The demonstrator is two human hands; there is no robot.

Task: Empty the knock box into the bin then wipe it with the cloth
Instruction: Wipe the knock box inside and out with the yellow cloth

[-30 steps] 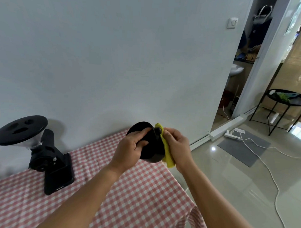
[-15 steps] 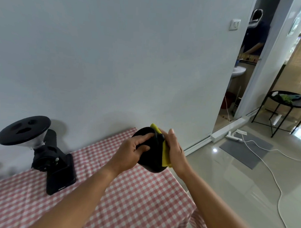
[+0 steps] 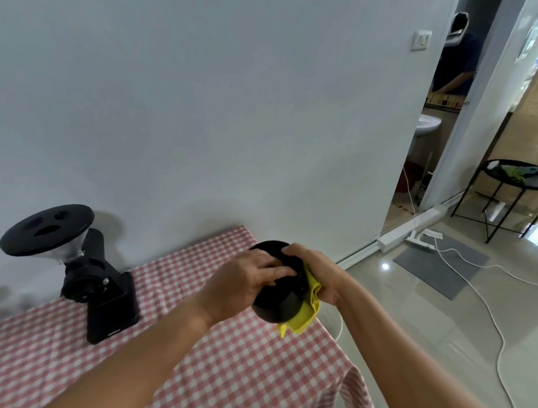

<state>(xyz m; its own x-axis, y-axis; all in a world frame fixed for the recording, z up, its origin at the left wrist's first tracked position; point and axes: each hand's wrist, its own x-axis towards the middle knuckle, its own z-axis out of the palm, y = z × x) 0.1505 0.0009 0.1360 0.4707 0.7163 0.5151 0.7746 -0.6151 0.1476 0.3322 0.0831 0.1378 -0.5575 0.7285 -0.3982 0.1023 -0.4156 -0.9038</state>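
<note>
A round black knock box (image 3: 275,304) is held in the air above the right end of the checked table, tilted on its side. My left hand (image 3: 243,280) grips it from the left, fingers spread over its top. My right hand (image 3: 320,274) presses a yellow cloth (image 3: 305,312) against the box's right side, and a corner of the cloth hangs down below. The inside of the box is hidden. No bin is in view.
A black coffee grinder (image 3: 97,289) with a wide hopper stands at the back left of the red-and-white checked tablecloth (image 3: 240,370). White cables (image 3: 486,306) trail over the tiled floor. A black round side table (image 3: 518,182) stands far right. A person stands in the doorway (image 3: 455,67).
The cloth has slid from the box's upper rim down its right side and under it. Both hands and the box have sunk a little toward the table.
</note>
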